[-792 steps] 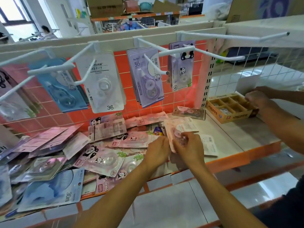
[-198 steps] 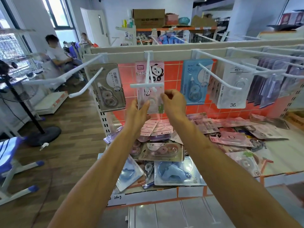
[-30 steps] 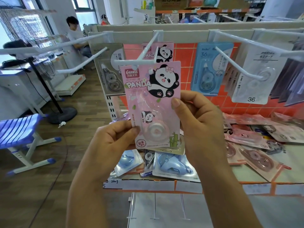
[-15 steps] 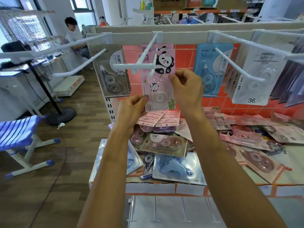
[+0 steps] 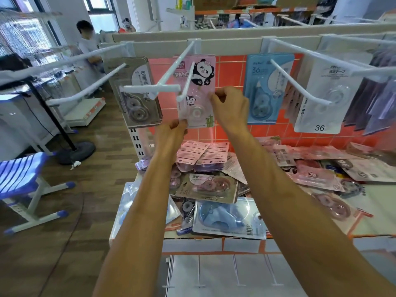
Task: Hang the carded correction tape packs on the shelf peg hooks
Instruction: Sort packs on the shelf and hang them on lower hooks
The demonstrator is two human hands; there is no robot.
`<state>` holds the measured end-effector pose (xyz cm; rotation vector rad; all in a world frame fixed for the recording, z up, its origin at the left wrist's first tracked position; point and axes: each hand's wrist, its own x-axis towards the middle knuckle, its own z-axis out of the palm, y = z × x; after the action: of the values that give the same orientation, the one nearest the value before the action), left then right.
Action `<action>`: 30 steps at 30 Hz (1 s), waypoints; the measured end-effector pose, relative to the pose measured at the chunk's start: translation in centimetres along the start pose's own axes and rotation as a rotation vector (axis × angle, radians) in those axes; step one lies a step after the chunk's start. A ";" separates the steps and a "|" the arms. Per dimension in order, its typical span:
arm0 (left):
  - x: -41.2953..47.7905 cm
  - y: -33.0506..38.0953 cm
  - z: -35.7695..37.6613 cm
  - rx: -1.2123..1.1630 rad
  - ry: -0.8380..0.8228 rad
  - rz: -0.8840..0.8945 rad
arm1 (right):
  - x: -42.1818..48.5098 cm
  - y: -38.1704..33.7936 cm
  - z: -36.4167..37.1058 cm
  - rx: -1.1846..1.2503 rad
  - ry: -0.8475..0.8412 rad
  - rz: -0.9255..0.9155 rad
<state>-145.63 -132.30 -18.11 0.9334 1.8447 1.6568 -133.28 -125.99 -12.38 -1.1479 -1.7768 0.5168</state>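
— How far had I got?
— Your panda pack point(image 5: 199, 97) hung on the middle peg point(image 5: 186, 82), well back toward the orange panel point(image 5: 231, 67), so that one looked threaded on. Your left hand point(image 5: 171, 133) pinched its lower left corner between thumb and fingertips. Your right hand point(image 5: 229, 108) pinched its right edge, fingers curled in.
— And the rest?
— A grey pack point(image 5: 137, 97), a blue pack point(image 5: 263, 88) and a white pack point(image 5: 327, 99) hung on neighbouring pegs (more hung behind some of them). But a pile point(image 5: 205, 185) of loose packs lay across the shelf point(image 5: 214, 245), from its front left corner along to the right edge. I judged you somewhere short of halfway: this one only needed letting go, and many more were left to hang.
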 end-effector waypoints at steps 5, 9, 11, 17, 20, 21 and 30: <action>-2.1 -2.0 1.3 0.205 -0.016 -0.046 | -2.4 3.5 0.0 -0.060 -0.092 0.039; -3.9 -3.0 3.4 0.414 -0.082 -0.003 | -4.5 6.8 0.0 -0.210 -0.189 0.101; -4.4 -3.3 4.7 0.564 -0.122 0.042 | -5.4 8.3 -0.2 -0.291 -0.246 0.111; -6.7 -3.2 8.7 0.807 -0.182 0.292 | -7.0 12.0 -2.2 -0.394 -0.302 0.135; -7.7 -3.0 10.8 0.849 -0.210 0.363 | -7.3 13.1 -3.8 -0.390 -0.279 0.118; -8.0 -3.0 11.6 0.866 -0.226 0.378 | -7.4 13.5 -4.3 -0.382 -0.270 0.121; -11.0 -2.9 18.7 0.893 -0.335 0.501 | -7.7 19.0 -9.1 -0.426 -0.279 0.198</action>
<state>-125.08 -128.56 -24.58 2.0229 2.2158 0.7322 -115.24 -124.88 -25.67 -1.6222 -2.0893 0.4404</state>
